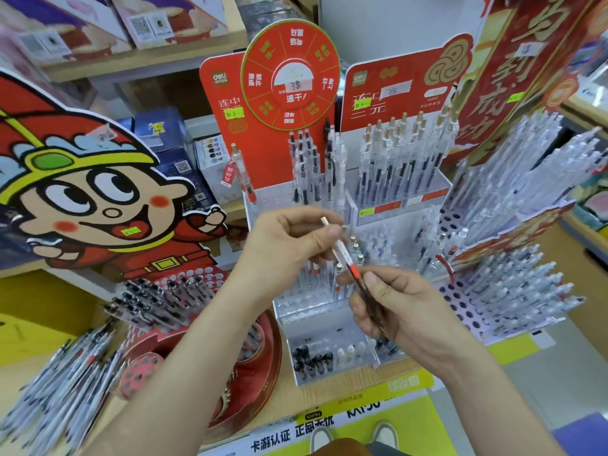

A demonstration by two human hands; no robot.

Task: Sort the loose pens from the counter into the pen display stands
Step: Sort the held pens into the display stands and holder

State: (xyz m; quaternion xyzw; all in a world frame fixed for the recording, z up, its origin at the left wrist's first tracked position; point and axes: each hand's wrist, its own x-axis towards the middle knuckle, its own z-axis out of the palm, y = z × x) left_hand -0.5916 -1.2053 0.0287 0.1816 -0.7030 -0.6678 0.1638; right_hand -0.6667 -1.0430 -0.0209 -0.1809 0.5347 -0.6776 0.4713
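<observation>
A clear pen with a gold tip and a red band [343, 252] is held slantwise between both hands, in front of the white tiered pen stand [324, 327]. My left hand [289, 245] pinches its upper part near the gold end. My right hand [391, 304] grips its lower dark part. Behind stand two red-backed display stands [398, 179] with upright clear pens. A heap of loose pens [62, 380] lies on the counter at the lower left.
A cartoon-figure stand [88, 192] with pens in a holed base [164, 297] is at the left. A red round tray [260, 366] sits under my left forearm. More holed pen racks [513, 291] fill the right. Shelves with boxes are behind.
</observation>
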